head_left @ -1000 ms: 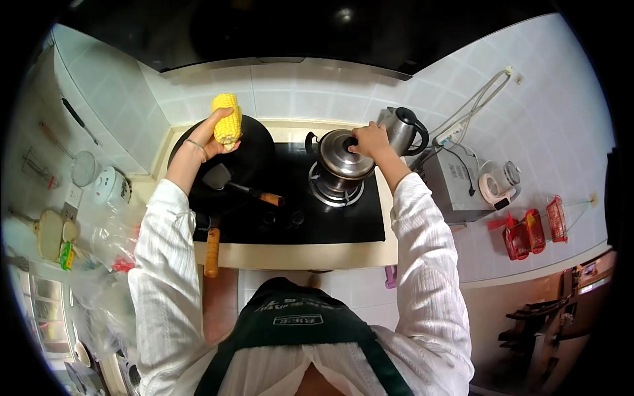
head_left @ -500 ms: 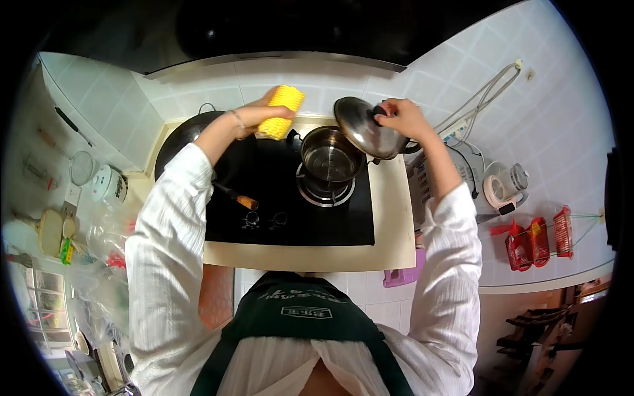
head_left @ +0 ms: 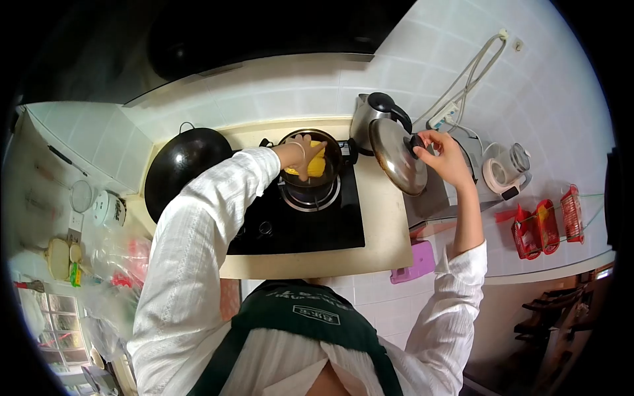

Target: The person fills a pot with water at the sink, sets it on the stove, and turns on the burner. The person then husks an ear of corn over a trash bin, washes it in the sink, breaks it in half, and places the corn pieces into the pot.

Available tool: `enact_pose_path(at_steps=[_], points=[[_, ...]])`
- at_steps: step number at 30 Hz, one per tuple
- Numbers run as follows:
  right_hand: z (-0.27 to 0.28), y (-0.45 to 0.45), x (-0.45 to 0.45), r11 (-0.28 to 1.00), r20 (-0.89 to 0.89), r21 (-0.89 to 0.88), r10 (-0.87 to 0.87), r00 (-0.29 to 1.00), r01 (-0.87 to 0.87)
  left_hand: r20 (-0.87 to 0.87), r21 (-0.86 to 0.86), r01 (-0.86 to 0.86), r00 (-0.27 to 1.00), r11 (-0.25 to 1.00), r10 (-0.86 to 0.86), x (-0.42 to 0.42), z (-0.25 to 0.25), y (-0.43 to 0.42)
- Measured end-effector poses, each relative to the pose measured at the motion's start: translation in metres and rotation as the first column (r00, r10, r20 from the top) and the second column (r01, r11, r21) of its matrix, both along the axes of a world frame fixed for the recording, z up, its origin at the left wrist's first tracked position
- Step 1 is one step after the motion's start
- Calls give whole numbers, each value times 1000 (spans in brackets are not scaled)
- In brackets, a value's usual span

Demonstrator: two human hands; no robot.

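Observation:
My left hand is down inside the steel pot, its fingers around the yellow corn. The pot stands on the right burner of the black gas stove. Up on the right, my right hand grips the black knob of the pot lid. The lid hangs tilted, to the right of the pot and in front of the kettle. Part of the corn is hidden behind my left fingers.
A black wok sits on the left side of the stove. Behind the lid stand a steel kettle and a grey appliance. A power strip and red baskets are on the right wall. The range hood overhangs the stove.
My left hand has moved right and down into the pot with the corn. My right hand has lifted the lid off the pot and carried it to the right. The view has shifted.

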State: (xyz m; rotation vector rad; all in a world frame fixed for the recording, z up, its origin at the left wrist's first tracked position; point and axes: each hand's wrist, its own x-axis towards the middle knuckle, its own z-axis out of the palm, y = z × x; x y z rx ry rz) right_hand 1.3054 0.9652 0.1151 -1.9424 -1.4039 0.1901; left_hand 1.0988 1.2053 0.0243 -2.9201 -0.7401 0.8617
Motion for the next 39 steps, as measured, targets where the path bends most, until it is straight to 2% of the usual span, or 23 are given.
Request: enact_pose_path(at_steps=[2, 3, 7, 9, 16, 22, 25, 28, 30, 33, 36, 38, 39], points=[[-3, -5, 5, 1000, 38, 24, 17, 999, -18, -164, 103, 187, 972, 977, -169, 5, -8, -1], [-2, -8, 5, 1000, 35, 25, 15, 999, -16, -180, 156, 232, 962, 960, -204, 7, -16, -2], [-1, -11, 5, 1000, 27, 27, 3, 1000, -4, -205, 190, 268, 952, 944, -229, 11, -27, -1], [-4, -10, 7, 999, 36, 38, 1, 999, -2, -218, 235, 340, 931, 911, -292, 13, -31, 1], [-4, 0, 9, 999, 22, 32, 7, 1000, -7, -228, 235, 367, 921, 900, -316, 15, -40, 6], [-7, 5, 11, 999, 15, 28, 15, 1000, -15, -149, 183, 356, 932, 917, -332, 16, -44, 12], [-5, 8, 10, 999, 20, 21, 27, 999, -27, -159, 186, 350, 933, 918, -323, 13, -27, 14], [-2, 11, 10, 999, 13, 12, 52, 999, -52, -69, 202, 364, 931, 909, -357, 11, -15, 28], [-1, 18, 8, 997, 14, 3, 76, 997, -76, -64, 175, 279, 960, 944, -272, 7, 9, 31], [2, 31, 4, 991, 27, 70, 112, 993, -114, 210, 54, 152, 965, 987, -160, -11, 41, 45], [11, 51, -6, 986, 98, -36, 165, 981, -163, 438, -14, 14, 899, 1000, -7, -40, 73, 61], [8, 68, -16, 981, 223, -20, 192, 956, -192, 536, 21, -27, 844, 999, 11, -72, 86, 80], [9, 79, -22, 974, 228, -38, 227, 947, -224, 580, 45, -41, 815, 998, 8, -91, 88, 93]])
